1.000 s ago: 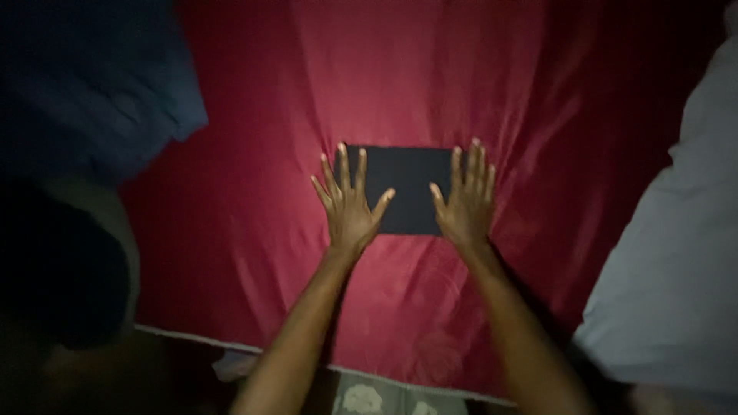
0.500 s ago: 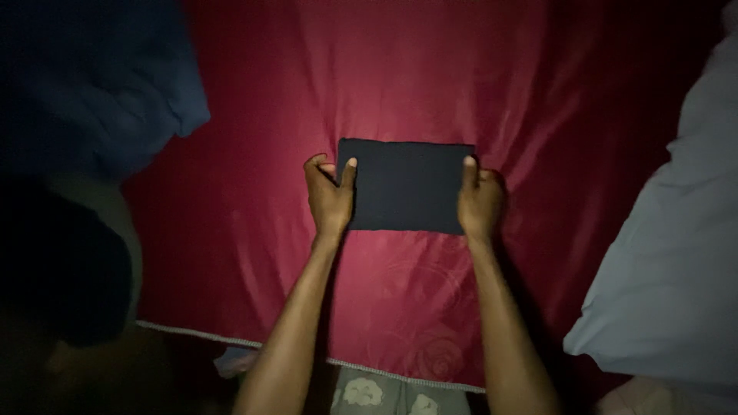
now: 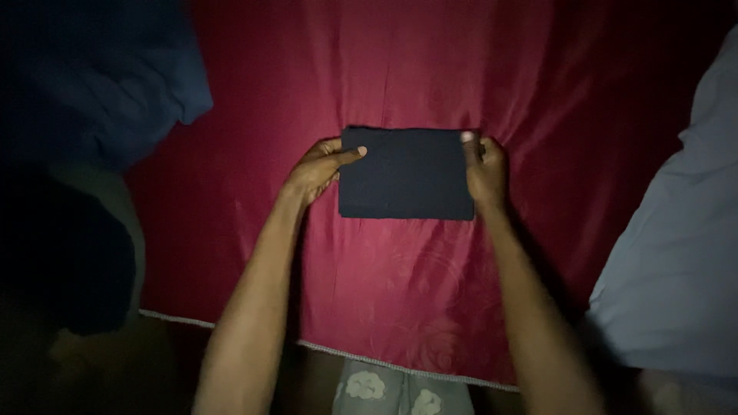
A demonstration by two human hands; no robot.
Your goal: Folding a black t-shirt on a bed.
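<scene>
Head view: folded dark cloth lying long-axis left-to-right between left hand and right hand, each pinching a short edge, on red bedsheet.

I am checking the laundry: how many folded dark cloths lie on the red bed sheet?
1: the folded dark rectangular cloth lies mid-sheet on the red bed sheet, between the left hand and right hand. Dark edges may hide more.

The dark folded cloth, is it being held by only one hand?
No, the dark folded cloth is gripped at both ends, the left hand on its left edge and the right hand on its right edge.
</scene>
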